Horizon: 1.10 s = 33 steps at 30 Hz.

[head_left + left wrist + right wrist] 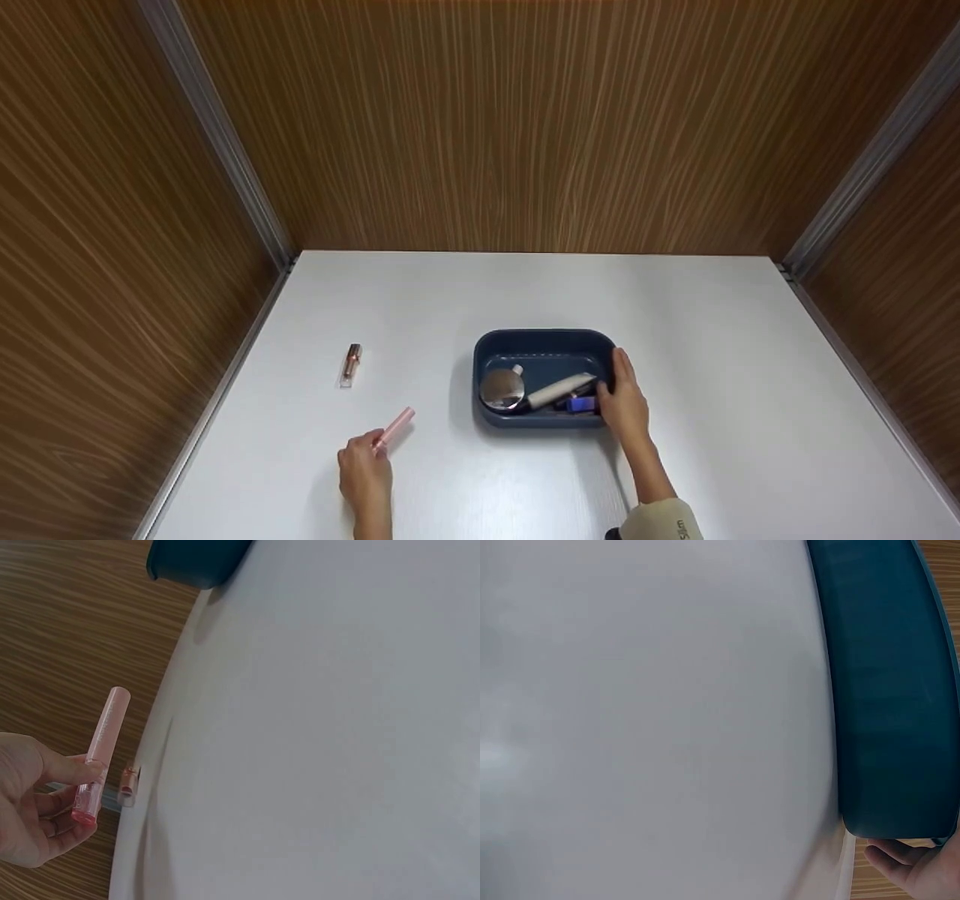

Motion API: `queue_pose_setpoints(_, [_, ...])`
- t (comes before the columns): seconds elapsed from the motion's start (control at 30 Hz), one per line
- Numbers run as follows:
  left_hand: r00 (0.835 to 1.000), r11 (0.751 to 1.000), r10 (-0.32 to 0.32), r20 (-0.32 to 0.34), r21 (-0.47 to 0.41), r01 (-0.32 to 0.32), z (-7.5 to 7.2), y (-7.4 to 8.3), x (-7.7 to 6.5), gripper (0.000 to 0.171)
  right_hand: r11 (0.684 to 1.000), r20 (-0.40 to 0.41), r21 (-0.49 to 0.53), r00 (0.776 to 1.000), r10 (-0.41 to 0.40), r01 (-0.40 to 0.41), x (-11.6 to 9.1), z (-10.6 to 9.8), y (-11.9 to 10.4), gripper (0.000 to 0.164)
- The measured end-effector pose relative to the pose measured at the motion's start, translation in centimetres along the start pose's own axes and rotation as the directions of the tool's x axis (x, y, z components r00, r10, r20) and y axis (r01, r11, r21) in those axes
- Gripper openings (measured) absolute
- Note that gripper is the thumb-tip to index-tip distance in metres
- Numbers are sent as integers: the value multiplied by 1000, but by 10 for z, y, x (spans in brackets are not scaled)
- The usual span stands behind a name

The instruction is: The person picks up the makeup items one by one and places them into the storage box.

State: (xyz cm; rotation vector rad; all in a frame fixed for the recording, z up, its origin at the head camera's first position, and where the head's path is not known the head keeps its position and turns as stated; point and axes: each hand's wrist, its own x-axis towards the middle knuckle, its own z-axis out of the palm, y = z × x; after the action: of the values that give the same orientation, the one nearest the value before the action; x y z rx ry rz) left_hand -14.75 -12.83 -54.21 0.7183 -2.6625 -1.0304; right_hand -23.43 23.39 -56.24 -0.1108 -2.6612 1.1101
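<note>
A slim pink lip gloss tube (397,426) is pinched between the thumb and fingers of my left hand (365,469), held above the table. In the left wrist view the tube (109,727) has a pink cap and a clear lower part. My right hand (626,405) grips the right wall of a dark blue bin (540,421), thumb over the rim and fingers along the outside. Inside the bin lie a round silver compact (502,389), a pale tube (559,391), a blue-purple item (581,405) and darker things partly hidden.
Left of the bin, a lipstick with a clear end (350,365) lies on the white table (712,360). Wood-grain panels (525,127) stand at the back and both sides, with metal strips (225,135) at the corners.
</note>
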Motion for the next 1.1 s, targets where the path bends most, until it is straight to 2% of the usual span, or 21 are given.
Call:
queue_pose_setpoints(0.23, [1000, 1000, 26, -13, -4, -26, 1, 3, -1, 27, 1000, -8, 3, 1000, -14, 14, 0, 0, 0, 63])
queue_pose_setpoints(0.47, [996, 997, 79, -29, -1, -79, 5, 8, -3, 26, 1000, 6, -9, 1000, 11, -11, -1, 0, -1, 63])
queue_pose_setpoints(0.77, [994, 994, 105, -16, -1, -105, 9, 14, -5, 25, 1000, 12, -5, 1000, 9, -9, 0, 0, -2, 63])
queue_pose_setpoints(1.1, [983, 985, 172, -60, -12, -173, 14, 19, -9, 24, 1000, 11, 4, 1000, 7, -7, 0, 0, -1, 62])
